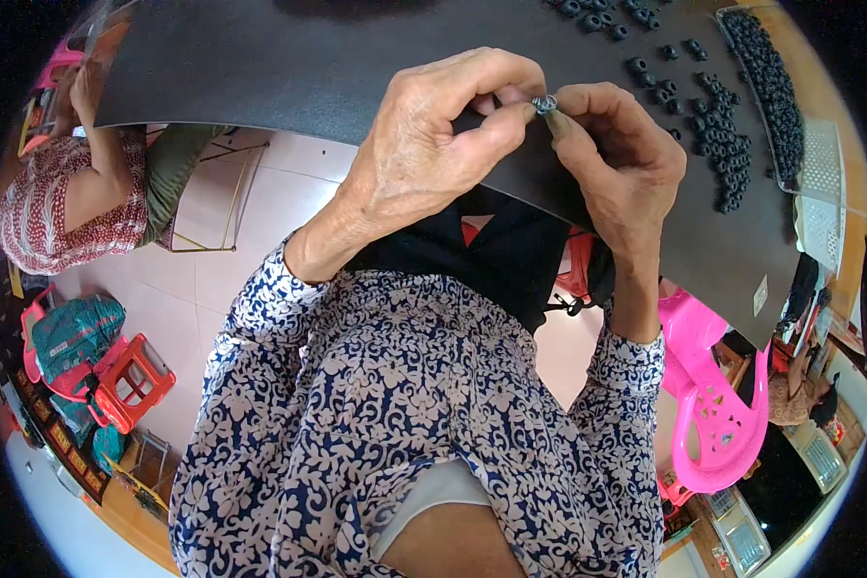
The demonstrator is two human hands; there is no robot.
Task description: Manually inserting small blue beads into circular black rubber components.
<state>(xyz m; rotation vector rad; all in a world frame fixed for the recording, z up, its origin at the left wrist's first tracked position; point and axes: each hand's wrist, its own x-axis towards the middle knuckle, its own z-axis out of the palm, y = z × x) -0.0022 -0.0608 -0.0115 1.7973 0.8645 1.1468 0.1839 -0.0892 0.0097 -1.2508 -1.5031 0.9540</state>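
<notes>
Piece (545, 103): partly covered by fingertips (522, 116); too small for me to make out.
Left hand (433, 135): some fingers lost behind its thumb.
Right hand (631, 159): curled fingers partly hidden.
Surface (260, 58): far side cut off at the top.
Neighbour (67, 207): head lost past the left rim.
Green bag (72, 332): contents hidden.

Head view, one item: wide fisheye, upright, worn at the person's brow – we look steeply down over the patterned shirt (405, 361), close below, toward the left hand (429, 140) and right hand (626, 159), near at upper centre. Beyond them we take in the dark tabletop (250, 67); farther below, tiled floor (178, 299) – edges bowed toward the rim.
</notes>
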